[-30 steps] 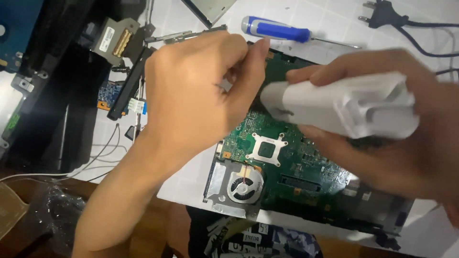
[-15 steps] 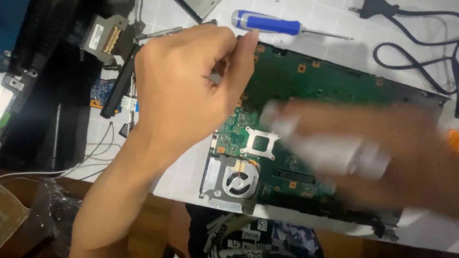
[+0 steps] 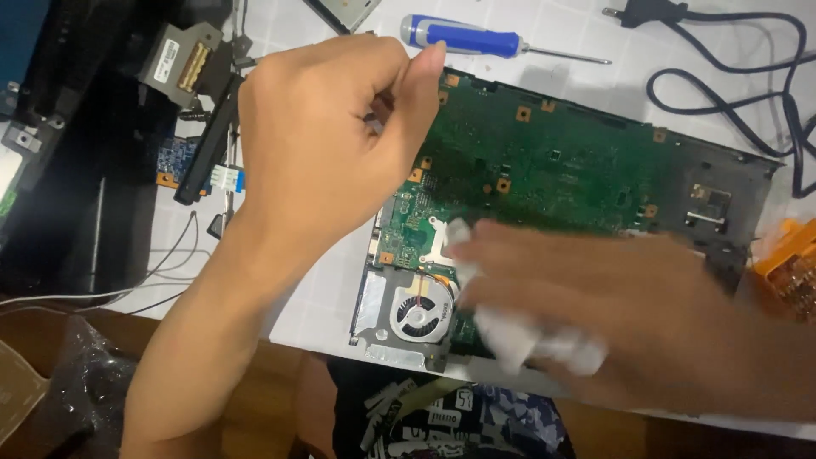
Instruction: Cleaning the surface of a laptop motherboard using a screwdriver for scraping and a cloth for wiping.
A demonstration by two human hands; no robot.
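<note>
Green board (image 3: 552, 161) lies flat on the white desk (image 3: 280, 297), long axis left to right, fan (image 3: 416, 310) at its near-left corner. Right hand (image 3: 646, 314), blurred, has its grip closed round a wad of white cloth (image 3: 518, 336), pressed on the board just right of the fan and the metal bracket (image 3: 438, 242). Left hand (image 3: 327, 144) hovers over the board's left edge, fingers curled loosely; what they pinch, if anything, cannot be told. Right hand is nearer the fan. Blue screwdriver (image 3: 467, 38) lies beyond the board.
</note>
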